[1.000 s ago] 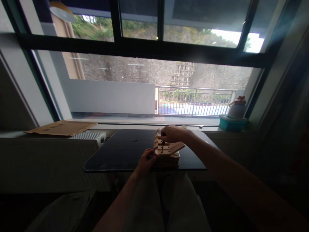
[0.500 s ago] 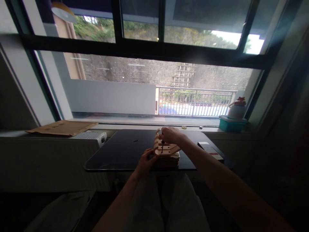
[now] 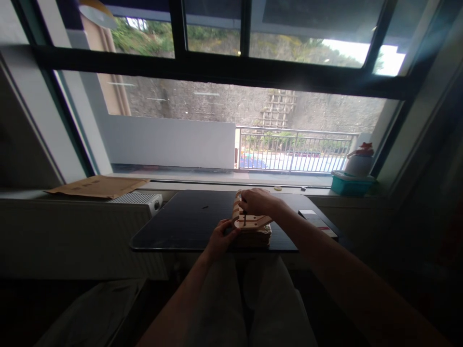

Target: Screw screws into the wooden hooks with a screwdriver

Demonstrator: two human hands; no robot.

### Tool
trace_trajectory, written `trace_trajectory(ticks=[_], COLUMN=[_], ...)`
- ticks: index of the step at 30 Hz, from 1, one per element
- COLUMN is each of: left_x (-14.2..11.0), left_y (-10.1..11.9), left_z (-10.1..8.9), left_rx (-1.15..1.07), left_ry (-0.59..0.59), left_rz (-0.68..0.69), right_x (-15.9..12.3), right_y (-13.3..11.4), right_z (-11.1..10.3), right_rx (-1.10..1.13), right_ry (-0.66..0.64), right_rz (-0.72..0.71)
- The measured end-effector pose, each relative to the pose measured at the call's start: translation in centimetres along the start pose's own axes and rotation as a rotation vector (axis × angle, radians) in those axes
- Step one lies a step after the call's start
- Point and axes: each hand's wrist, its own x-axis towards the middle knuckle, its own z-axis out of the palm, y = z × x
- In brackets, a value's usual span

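A light wooden slatted piece (image 3: 258, 221) with dark holes and a curved, upright left side rests on a brown block-like stack (image 3: 260, 238) at the front of the dark table (image 3: 184, 224). My left hand (image 3: 220, 238) grips its lower left corner, thumb in front. Above the piece, my right hand (image 3: 256, 201) is closed around a screwdriver (image 3: 245, 220), its handle mostly hidden by the fingers. The dark shaft points down at the slat near the left corner. Whether a screw sits under the tip is too small to tell.
A small dark stick-like item (image 3: 205, 207) lies left on the tabletop. At the right is a flat black-and-white box or book (image 3: 315, 221). The sill holds a teal box (image 3: 349, 184) and a small ring (image 3: 278, 188). A brown envelope (image 3: 101, 186) lies beside the radiator (image 3: 135, 198).
The view has shifted slightly, moving the scene a little up and right. Both hands keep their places on the screwdriver and the wooden piece.
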Motion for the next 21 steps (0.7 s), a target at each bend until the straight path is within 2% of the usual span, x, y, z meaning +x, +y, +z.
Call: trace_trajectory(ticks=[6,13,21], left_x=[0.0,0.0,0.0], left_y=[0.2,0.2,0.2], left_z=[-0.1,-0.1,-0.1], left_rx=[-0.01,-0.015,-0.024], left_ry=[0.006,0.013,0.012], left_rz=[0.005,0.003,0.001], right_x=[0.2,0.0,0.6], right_y=[0.8,0.9,0.1], right_z=[0.2,-0.8,0.1], right_rx=[0.013,0.043,0.05], right_ry=[0.027,-0.008,0.026], right_rz=[0.061,-0.042,0.014])
